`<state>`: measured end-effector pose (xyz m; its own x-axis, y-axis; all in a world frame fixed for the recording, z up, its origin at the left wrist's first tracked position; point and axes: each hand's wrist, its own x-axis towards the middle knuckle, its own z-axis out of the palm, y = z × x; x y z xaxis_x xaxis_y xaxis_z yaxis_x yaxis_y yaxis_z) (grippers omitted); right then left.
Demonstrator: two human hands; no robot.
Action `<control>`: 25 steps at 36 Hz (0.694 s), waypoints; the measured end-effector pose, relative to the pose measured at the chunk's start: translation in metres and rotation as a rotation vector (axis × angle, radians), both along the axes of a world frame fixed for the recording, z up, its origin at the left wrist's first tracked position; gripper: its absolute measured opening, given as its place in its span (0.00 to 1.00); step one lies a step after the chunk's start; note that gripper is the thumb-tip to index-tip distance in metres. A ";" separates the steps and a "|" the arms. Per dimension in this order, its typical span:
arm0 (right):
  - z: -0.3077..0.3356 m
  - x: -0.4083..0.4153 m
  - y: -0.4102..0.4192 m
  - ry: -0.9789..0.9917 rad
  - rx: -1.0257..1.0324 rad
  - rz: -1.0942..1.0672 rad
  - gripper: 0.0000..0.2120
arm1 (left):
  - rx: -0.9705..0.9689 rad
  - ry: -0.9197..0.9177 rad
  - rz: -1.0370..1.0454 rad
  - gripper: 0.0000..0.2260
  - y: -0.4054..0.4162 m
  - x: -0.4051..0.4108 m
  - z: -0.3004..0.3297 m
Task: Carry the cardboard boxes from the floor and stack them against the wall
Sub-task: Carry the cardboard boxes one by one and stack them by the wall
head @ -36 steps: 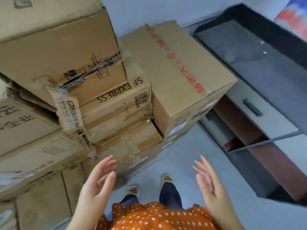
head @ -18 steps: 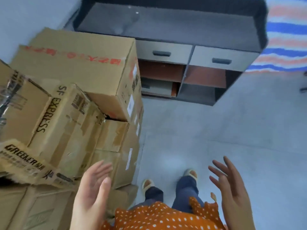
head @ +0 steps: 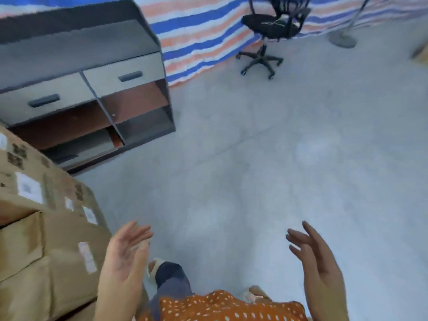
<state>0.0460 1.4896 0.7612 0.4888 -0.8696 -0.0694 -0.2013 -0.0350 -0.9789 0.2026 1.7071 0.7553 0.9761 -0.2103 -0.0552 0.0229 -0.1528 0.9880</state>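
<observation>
A pale grey concrete floor [head: 266, 158] fills most of the view, bare across the middle and right. Nearest the camera, an orange garment with white dots [head: 222, 306] hangs at the bottom edge, with a dark trouser leg [head: 171, 281] and a light shoe [head: 154, 268] below it. The left hand [head: 125, 253] is raised with its palm turned inward, fingers straight and spread, holding nothing; it shows in front of the stacked boxes' side, and whether it touches them I cannot tell. The right hand [head: 317, 258] is likewise released, fingers loosely extended over the bare floor, well apart from any box.

The cardboard boxes [head: 46, 228] stand stacked at the lower left, brown, with white labels on their sides; their edges are blurred. Just beyond them a grey cabinet [head: 88, 66] stands with two drawers with dark handles above open compartments with reddish-brown backs. Behind it a tarp [head: 199, 38] striped blue, orange and white hangs down to the floor. A black office chair [head: 271, 28] on castors stands in front of the tarp, and farther right a round stand base [head: 342, 39] with a pole sits on the floor.
</observation>
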 end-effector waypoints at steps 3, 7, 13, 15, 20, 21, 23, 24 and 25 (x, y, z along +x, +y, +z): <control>-0.005 -0.065 -0.026 0.067 -0.012 -0.087 0.24 | -0.016 -0.006 -0.105 0.21 -0.040 -0.043 -0.005; -0.006 -0.133 -0.047 0.106 0.028 -0.197 0.28 | -0.005 -0.001 -0.297 0.17 -0.086 -0.091 -0.008; -0.011 -0.211 -0.063 0.098 0.059 -0.393 0.28 | 0.021 -0.005 -0.526 0.15 -0.144 -0.137 -0.009; -0.016 -0.226 -0.068 0.104 0.074 -0.446 0.29 | 0.031 -0.018 -0.590 0.16 -0.161 -0.143 -0.013; -0.020 -0.248 -0.086 0.085 0.092 -0.572 0.33 | 0.050 -0.040 -0.714 0.16 -0.209 -0.148 -0.020; -0.022 -0.252 -0.091 0.081 0.096 -0.597 0.33 | 0.049 -0.040 -0.738 0.16 -0.222 -0.149 -0.021; -0.025 -0.258 -0.105 0.090 0.095 -0.639 0.33 | 0.055 -0.039 -0.782 0.16 -0.250 -0.150 -0.020; -0.026 -0.261 -0.114 0.095 0.095 -0.657 0.33 | 0.060 -0.037 -0.800 0.15 -0.264 -0.151 -0.020; -0.028 -0.262 -0.122 0.091 0.096 -0.672 0.33 | 0.066 -0.037 -0.818 0.15 -0.279 -0.151 -0.021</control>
<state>-0.2160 1.3672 0.7336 -0.1662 -0.9701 -0.1769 -0.2302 0.2126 -0.9496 0.0513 1.4282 0.7347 0.5172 -0.8536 -0.0631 -0.1532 -0.1648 0.9744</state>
